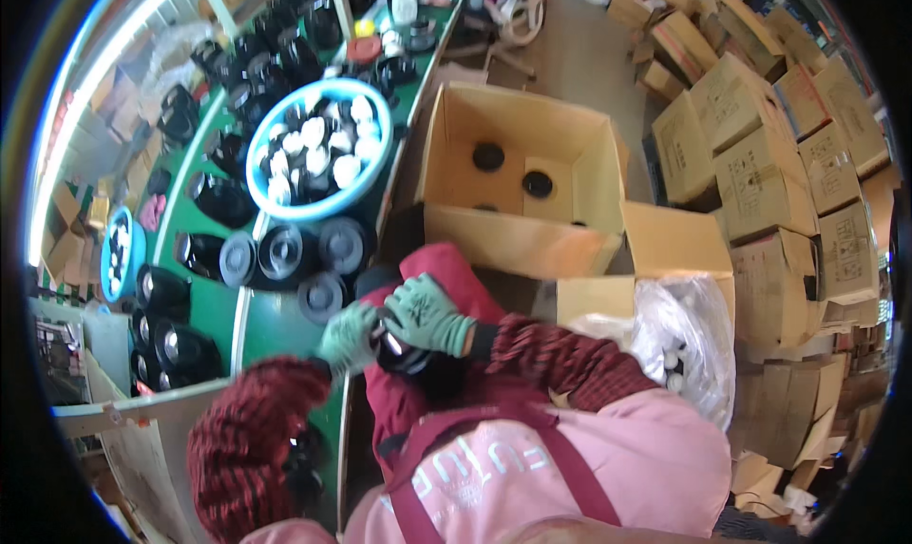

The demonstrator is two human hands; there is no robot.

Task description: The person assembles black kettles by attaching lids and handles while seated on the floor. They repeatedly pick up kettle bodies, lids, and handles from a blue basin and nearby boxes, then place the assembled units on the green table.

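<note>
I have the left hand [349, 336] and right hand [425, 315] clamped around a black container [400, 358] beside the green table [273, 337].

Bright fisheye view, black corners, colour fringes at left, glaring strip light [44, 164] curving along that side, white pieces [313, 133] in a blue basin [318, 209] washed out, gleam on the dark glossy piece [403, 359], cartons [755, 173] bowed and soft toward the right rim
</note>
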